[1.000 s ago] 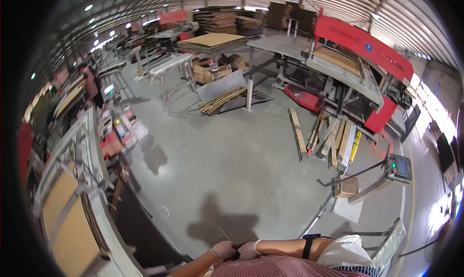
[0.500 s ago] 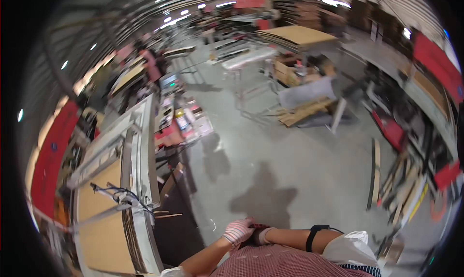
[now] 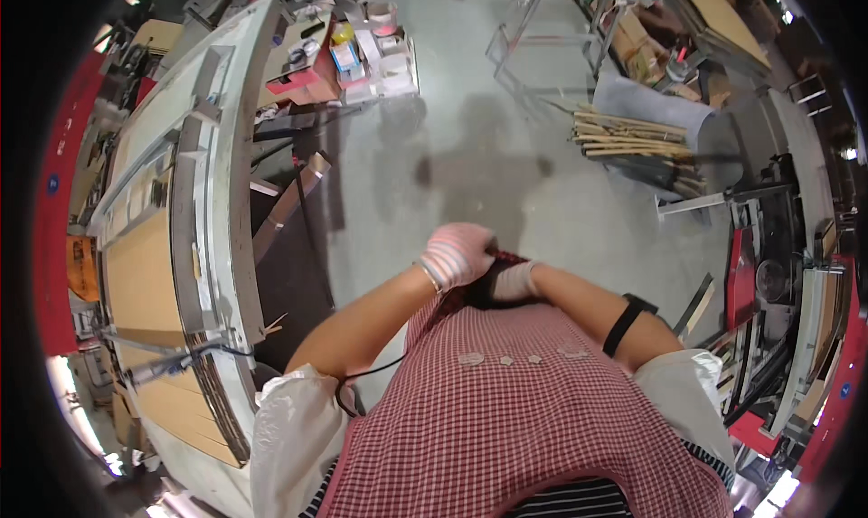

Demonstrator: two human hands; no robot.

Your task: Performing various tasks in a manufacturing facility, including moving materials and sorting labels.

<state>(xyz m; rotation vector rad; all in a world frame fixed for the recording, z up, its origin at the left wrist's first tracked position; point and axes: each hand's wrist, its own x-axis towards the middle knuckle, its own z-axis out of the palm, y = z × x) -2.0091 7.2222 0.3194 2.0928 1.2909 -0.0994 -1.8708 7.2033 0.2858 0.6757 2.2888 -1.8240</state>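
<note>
Gloved knit hands (image 3: 479, 267), checked apron (image 3: 506, 409)

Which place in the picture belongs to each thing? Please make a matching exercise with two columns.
Things:
1. left hand
2. bundle of wooden sticks
3. long work table with wood panels
4. black armband

Places:
A. on the floor, upper right
B. on the person's right forearm
C. along the left side
D. centre, in a striped glove, at the top of the checked apron

Pairs: 1-D, 2-A, 3-C, 4-B
</note>
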